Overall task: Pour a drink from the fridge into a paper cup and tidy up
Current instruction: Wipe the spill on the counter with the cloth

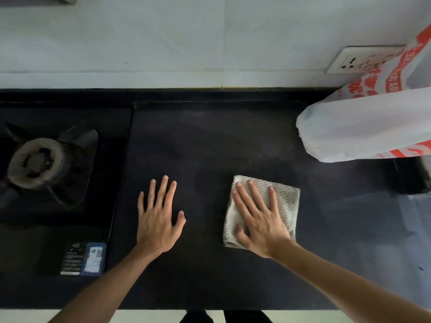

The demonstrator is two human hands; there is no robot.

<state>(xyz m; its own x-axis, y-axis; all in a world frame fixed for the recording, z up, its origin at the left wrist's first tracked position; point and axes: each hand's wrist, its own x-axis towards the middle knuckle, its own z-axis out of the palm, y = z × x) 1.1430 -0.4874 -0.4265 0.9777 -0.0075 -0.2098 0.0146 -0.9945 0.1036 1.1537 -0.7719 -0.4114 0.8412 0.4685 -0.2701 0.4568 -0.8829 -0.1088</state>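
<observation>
A folded grey-white cloth (285, 201) lies flat on the black countertop (210, 141), right of centre. My right hand (258, 217) presses down on it, palm flat, fingers spread and pointing away from me, thumb at the cloth's near left corner. My left hand (158, 215) rests flat on the bare counter to the left of the cloth, fingers apart, holding nothing. No cup, drink or fridge is in view.
A gas hob (42, 164) with one burner is set into the counter at the left. A white and red plastic bag (363, 127) stands at the back right, in front of a wall socket (349, 60). The white tiled wall runs behind; the counter's front edge is near me.
</observation>
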